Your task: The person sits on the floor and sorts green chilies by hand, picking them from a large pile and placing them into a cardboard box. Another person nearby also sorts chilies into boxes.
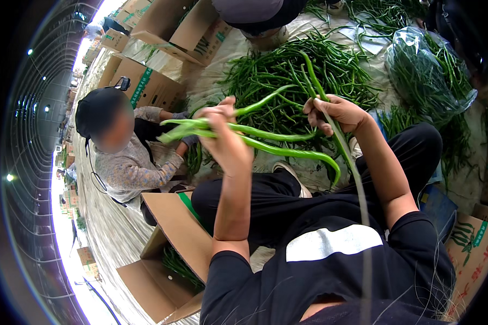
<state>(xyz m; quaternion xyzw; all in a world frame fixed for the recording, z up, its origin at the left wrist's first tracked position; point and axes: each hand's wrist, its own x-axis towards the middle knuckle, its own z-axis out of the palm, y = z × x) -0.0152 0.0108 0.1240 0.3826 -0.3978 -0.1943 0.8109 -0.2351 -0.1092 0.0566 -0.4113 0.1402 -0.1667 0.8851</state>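
Long green chili peppers lie in a large pile (284, 81) on a pale ground sheet before me. My left hand (341, 113), at the pile's near right, holds a few long peppers (315, 77) pinched between thumb and fingers; they point up and away. My right hand (225, 134), somewhat blurred, is closed around several bright green peppers (284, 152) that stick out on both sides of it, over the pile's near left edge. At my right side an open cardboard box (179, 219) has green peppers (181, 264) inside.
A seated co-worker (134, 150) in gloves and a dark cap is at the left. Cardboard boxes (158, 89) stand beyond. A clear plastic bag of peppers (427, 73) lies at the right, near a printed carton (471, 248). Another person (260, 16) sits across the pile.
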